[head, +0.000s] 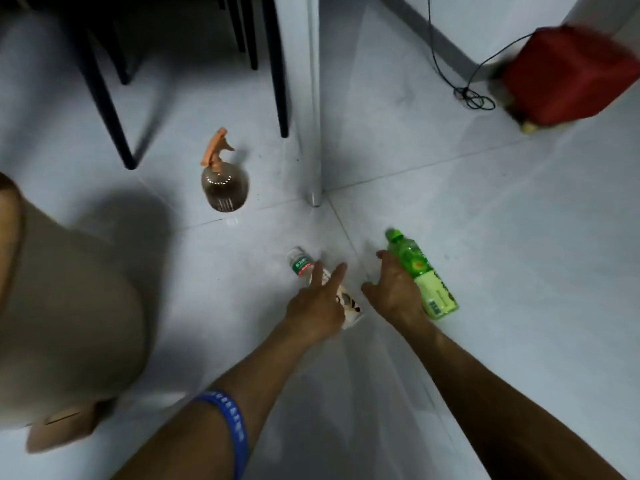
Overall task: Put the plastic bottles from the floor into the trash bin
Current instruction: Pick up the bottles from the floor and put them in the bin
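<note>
Right hand grips green bottle. Left of green bottle: left hand, fingers spread, over pale bottle; clear bottle beyond.

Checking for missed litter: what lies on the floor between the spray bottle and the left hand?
In the head view, between spray bottle and left hand lies bare tile and one small clear bottle.

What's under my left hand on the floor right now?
A white-labelled bottle lies under the left hand; its middle is covered. A small clear bottle pokes out beyond the fingers.
</note>
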The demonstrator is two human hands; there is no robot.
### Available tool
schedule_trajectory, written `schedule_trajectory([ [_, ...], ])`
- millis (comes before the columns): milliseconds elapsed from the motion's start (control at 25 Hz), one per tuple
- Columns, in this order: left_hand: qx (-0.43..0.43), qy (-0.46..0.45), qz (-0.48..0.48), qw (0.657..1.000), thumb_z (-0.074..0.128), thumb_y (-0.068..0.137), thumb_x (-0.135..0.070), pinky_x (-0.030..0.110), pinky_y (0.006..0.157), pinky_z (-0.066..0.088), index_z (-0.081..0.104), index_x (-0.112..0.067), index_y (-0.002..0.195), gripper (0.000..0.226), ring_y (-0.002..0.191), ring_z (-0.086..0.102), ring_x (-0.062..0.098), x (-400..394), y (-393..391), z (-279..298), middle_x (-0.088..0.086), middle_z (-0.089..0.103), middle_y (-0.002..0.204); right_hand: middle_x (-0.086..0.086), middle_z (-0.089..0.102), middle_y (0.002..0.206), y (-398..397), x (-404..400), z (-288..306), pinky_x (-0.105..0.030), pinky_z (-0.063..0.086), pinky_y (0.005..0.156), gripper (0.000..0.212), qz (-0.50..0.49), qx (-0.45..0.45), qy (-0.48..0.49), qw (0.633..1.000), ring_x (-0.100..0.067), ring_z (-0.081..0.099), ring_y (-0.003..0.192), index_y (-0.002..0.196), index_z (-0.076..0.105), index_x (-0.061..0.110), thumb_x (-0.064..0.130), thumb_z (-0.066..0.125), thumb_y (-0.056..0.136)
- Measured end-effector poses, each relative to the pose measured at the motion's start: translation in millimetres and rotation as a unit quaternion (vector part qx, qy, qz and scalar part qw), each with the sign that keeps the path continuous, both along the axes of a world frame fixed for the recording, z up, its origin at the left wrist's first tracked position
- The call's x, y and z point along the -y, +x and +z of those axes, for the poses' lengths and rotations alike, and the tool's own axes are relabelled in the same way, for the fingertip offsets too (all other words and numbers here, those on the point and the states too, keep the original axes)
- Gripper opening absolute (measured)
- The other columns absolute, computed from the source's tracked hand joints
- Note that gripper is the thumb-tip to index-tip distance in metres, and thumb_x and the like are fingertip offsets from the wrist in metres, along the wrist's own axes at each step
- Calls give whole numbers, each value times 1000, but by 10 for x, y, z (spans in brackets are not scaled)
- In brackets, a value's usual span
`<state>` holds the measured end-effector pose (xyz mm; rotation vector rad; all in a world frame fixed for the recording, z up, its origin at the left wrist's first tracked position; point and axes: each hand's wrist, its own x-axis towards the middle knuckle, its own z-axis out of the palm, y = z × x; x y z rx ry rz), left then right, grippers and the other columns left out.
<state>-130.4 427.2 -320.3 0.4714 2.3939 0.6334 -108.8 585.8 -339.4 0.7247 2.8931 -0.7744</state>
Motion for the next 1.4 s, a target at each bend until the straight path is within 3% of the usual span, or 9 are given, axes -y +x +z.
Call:
schedule_trajectory([
  [240, -1, -74, -4, 997, 44, 87, -63, 48, 109, 35, 54, -33, 125, 49, 133, 33, 44, -140, 111, -294, 3, 5, 164, -19, 53, 122, 265, -663, -353, -43, 47, 77, 70, -98, 134, 95, 981, -40, 61, 103, 138, 30, 4, 37, 61, 85],
  [400, -56, -54, 158, 984, 66, 81, -45, 45, 93, 49, 45, -17, 126, 57, 115, 54, 39, 99, 232, -336, 15, 40, 139, -13, 62, 118, 278, -175, -325, -37, 48, 79, 58, -20, 150, 62, 987, -35, 64, 104, 131, 42, 14, 46, 56, 84],
  [560, 115, 56, 342, 931, 82, 53, -29, 44, 84, 57, 34, -22, 124, 86, 99, 64, 32, 536, 292, -127, 8, 60, 115, -4, 68, 107, 272, 673, -241, -31, 54, 70, 61, -17, 164, -242, 956, -24, 68, 93, 112, 54, 23, 45, 78, 60],
  [680, 91, 103, 386, 912, 76, 36, -27, 38, 86, 57, 43, -20, 113, 84, 103, 61, 26, 1026, 149, 351, 6, 57, 116, -4, 72, 97, 173, 1047, 139, -32, 55, 57, 63, 21, 33, -399, 916, -15, 69, 79, 114, 55, 20, 24, 78, 54],
  [840, -34, 185, 345, 920, 77, 56, -17, 12, 68, 45, 43, -25, 108, 63, 84, 58, 7, 1625, 109, 1568, -8, 55, 102, 2, 73, 76, -212, 1513, 1074, -22, 49, 44, 61, 141, -87, -472, 866, -4, 65, 60, 114, 55, 11, 6, 70, 55],
  [960, -76, 252, 224, 938, 79, 57, -5, 18, 70, 50, 46, -25, 111, 66, 80, 59, 3, 2200, 286, 2504, -13, 60, 88, -5, 72, 82, -447, 1992, 1806, -25, 53, 52, 62, 273, -139, -492, 815, -9, 66, 68, 114, 55, -5, -3, 71, 54],
  [1080, -162, 249, 184, 937, 82, 58, 6, 26, 81, 55, 50, -20, 117, 72, 93, 64, 6, 2992, 366, 3068, -8, 65, 100, 3, 77, 82, -507, 2519, 2239, -21, 55, 64, 44, 323, -167, -521, 772, -6, 71, 74, 97, 64, 4, -12, 76, 58],
  [1240, -227, 142, 197, 943, 86, 62, -5, 30, 91, 53, 50, -25, 124, 74, 106, 62, 10, 3908, 234, 2958, -5, 64, 114, -2, 78, 90, -570, 2936, 2217, -38, 58, 82, 32, 299, -209, -471, 803, -19, 73, 90, 88, 72, 16, 12, 82, 59],
  [1400, -152, -24, 113, 982, 78, 68, -14, 30, 107, 44, 36, -31, 142, 86, 128, 51, 13, 4276, 38, 2298, -6, 51, 138, 2, 76, 88, -569, 3070, 2155, -34, 61, 71, 35, 276, -212, -463, 815, -21, 73, 87, 93, 69, 18, -3, 81, 68],
])
